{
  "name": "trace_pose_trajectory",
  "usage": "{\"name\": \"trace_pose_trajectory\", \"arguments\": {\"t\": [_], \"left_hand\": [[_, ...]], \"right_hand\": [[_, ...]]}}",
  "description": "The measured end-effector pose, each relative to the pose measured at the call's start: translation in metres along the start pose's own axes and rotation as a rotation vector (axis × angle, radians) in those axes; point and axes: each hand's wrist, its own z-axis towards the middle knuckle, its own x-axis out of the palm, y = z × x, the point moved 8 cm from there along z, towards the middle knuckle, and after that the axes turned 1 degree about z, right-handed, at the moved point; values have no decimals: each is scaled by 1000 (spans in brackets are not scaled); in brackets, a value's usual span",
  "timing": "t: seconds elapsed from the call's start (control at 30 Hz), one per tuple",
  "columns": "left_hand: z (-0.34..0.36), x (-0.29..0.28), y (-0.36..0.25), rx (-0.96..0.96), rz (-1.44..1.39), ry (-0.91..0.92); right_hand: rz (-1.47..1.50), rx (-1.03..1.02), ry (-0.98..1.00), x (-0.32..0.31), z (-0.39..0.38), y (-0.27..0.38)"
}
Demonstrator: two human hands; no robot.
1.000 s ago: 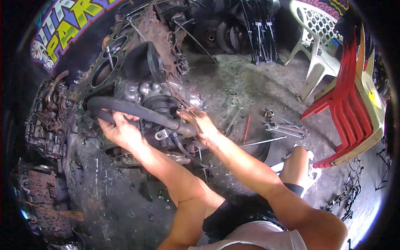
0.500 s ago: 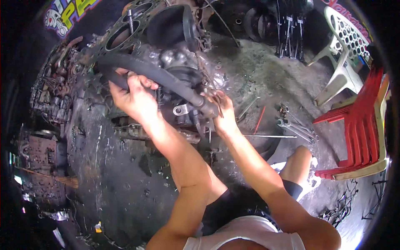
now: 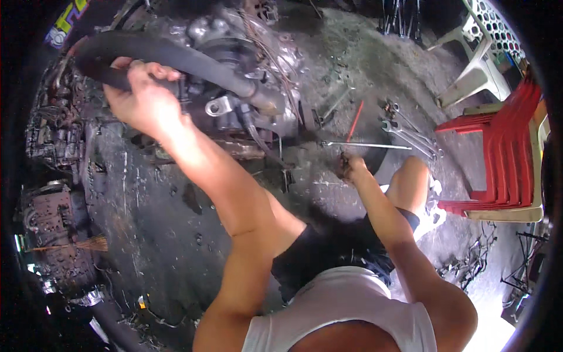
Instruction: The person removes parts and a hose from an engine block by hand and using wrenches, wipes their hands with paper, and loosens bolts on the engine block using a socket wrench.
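The left hand grips a thick black hose, its fingers curled around the lower run near the bend at the left. The hose arches over the near side of a greasy engine and ends above it at the right, in a brownish, worn-looking end piece. Just below the hose, between the hand and that end, sits a silver bracket with a round hole.

The right hand is apart from the hose, low over the floor in front of the person's bent knee. Its fingers look dark and bunched; I cannot tell whether they hold anything. Just beyond it lies a long thin metal bar, and past that a red rod. Several wrenches lie together to the right of the rod.

Farther right stand stacked red chairs, with a white chair behind. At the far left, a straw broom lies across a rusty metal block.
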Motion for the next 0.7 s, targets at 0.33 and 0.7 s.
{"name": "trace_pose_trajectory", "arguments": {"t": [0.33, 0.7], "left_hand": [[2, -26, 2, 84, 200, -66], [1, -39, 4, 197, 190, -65]], "right_hand": [[-109, -3, 122, -3, -21, -37], [-335, -88, 157, 16, -33, -64]]}}
